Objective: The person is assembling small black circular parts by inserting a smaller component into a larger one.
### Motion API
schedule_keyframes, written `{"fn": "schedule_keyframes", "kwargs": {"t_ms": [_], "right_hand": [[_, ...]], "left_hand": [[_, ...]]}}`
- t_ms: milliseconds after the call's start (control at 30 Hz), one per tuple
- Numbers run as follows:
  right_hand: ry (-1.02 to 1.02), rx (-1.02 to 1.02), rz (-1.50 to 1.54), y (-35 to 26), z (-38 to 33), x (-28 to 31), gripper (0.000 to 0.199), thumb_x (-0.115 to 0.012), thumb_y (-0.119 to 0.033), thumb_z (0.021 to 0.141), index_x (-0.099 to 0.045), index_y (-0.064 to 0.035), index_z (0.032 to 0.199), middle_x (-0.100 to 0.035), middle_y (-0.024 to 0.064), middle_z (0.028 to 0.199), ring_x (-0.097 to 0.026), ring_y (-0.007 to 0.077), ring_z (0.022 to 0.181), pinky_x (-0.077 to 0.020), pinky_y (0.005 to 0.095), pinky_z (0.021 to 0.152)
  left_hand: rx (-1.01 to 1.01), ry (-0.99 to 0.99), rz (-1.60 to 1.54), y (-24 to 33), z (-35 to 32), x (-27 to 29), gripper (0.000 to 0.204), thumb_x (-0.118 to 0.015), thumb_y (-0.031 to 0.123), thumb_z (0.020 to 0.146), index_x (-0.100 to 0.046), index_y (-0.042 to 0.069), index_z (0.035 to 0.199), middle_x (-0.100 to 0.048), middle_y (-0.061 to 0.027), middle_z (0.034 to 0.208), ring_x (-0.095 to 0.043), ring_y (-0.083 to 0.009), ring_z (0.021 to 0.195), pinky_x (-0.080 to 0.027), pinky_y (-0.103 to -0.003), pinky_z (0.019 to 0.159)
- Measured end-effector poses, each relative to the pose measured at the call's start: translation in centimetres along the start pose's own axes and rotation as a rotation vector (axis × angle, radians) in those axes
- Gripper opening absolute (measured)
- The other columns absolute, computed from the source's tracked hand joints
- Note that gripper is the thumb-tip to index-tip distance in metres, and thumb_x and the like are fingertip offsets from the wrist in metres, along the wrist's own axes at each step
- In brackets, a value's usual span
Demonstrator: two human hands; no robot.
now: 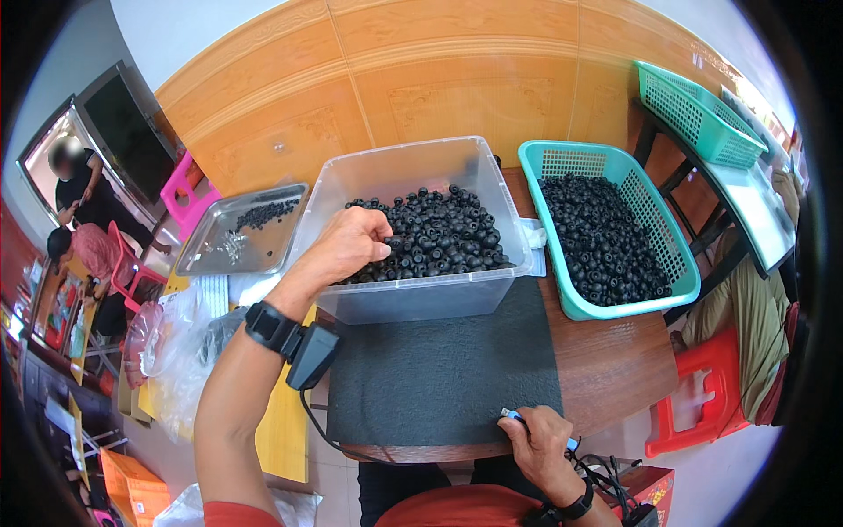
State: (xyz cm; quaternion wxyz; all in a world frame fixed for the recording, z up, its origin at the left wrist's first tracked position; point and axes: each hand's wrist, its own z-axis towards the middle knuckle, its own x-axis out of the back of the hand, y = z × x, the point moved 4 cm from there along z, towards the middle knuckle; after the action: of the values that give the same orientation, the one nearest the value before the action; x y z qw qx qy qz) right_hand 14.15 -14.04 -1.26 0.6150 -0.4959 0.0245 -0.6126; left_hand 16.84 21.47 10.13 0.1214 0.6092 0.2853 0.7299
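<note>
Head view: left hand [351,241] reaches into one clear plastic bin [413,176], fingers curled down among the black ring-shaped parts [439,237] — whether they pinch one, I cannot tell. Right hand [540,435] grips a small blue tool [512,414] at the dark mat's [443,369] near edge. Two teal baskets — the nearer [606,167] holds more rings.
</note>
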Motion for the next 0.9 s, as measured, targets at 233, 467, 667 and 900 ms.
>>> {"fn": "schedule_keyframes", "kwargs": {"t_ms": [233,467,667,900], "right_hand": [[0.006,0.022,-0.053,0.2,0.0,-0.3,0.021,-0.074,-0.016,0.079,-0.058,-0.0023,0.082,-0.054,0.0110,0.063,-0.055,0.0274,0.055,-0.0404,0.0382,0.047],[0.007,0.049,-0.040,-0.3,-0.3,-0.2,0.021,-0.075,-0.015,0.078,-0.058,-0.0026,0.081,-0.055,0.0110,0.063,-0.054,0.0281,0.054,-0.0405,0.0388,0.047],[0.091,0.053,0.031,-1.1,0.7,1.3,0.022,-0.076,-0.011,0.075,-0.058,-0.0016,0.084,-0.055,0.0123,0.064,-0.054,0.0287,0.054,-0.0406,0.0378,0.048],[0.122,-0.012,0.297,-4.4,6.0,2.4,0.024,-0.077,-0.009,0.074,-0.061,-0.0003,0.090,-0.056,0.0099,0.067,-0.052,0.0220,0.054,-0.0397,0.0319,0.049]], "left_hand": [[0.102,0.013,-0.301,0.2,-2.2,0.6,0.014,-0.067,0.002,0.077,-0.064,-0.003,0.090,-0.058,-0.0003,0.073,-0.053,-0.0076,0.067,-0.046,-0.024,0.061],[-0.209,0.188,0.201,2.9,-3.9,0.1,0.015,-0.069,0.003,0.074,-0.066,-0.004,0.087,-0.062,-0.0091,0.075,-0.058,-0.0204,0.073,-0.048,-0.030,0.068],[-0.454,0.242,0.105,8.7,-7.5,-0.9,0.020,-0.072,0.013,0.077,-0.067,-0.003,0.088,-0.063,-0.0106,0.079,-0.058,-0.0228,0.075,-0.047,-0.032,0.069],[-0.308,0.058,-0.442,10.8,-11.9,-7.5,0.016,-0.071,0.011,0.079,-0.067,-0.001,0.089,-0.063,-0.0076,0.077,-0.057,-0.0206,0.072,-0.046,-0.031,0.064]]}}
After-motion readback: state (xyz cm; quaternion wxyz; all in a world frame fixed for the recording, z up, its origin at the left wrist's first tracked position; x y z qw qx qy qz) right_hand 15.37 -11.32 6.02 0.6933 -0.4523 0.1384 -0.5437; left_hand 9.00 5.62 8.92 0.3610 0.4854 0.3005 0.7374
